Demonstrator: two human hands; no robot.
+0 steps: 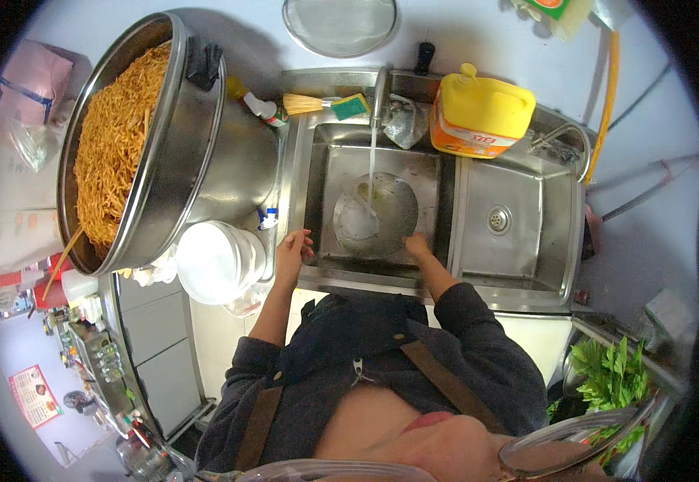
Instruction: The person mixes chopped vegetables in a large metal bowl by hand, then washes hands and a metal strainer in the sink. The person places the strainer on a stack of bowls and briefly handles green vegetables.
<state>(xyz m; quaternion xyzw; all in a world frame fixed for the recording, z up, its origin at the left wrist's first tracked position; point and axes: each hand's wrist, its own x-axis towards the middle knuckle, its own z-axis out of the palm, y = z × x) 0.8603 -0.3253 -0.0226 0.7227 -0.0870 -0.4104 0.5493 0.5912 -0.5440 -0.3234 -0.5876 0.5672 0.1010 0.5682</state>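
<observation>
Water runs from the faucet (378, 99) into a round metal pan (394, 211) lying in the left sink basin (325, 156). My right hand (417, 248) is closed on the pan's lower right rim. My left hand (299, 244) hovers over the basin's left front edge, fingers loosely apart and holding nothing visible. Behind the basin lie a green and yellow sponge (350, 106) and a straw-coloured brush (302, 103). A crumpled clear plastic bag (405, 122) rests right of the faucet.
A yellow detergent jug (483, 111) stands behind the divider; the right basin (500, 253) has a drain. To the left are a large metal pot of noodles (121, 150) and white buckets (214, 259). Leafy greens (611, 370) are at the lower right. A round sieve (339, 24) hangs behind.
</observation>
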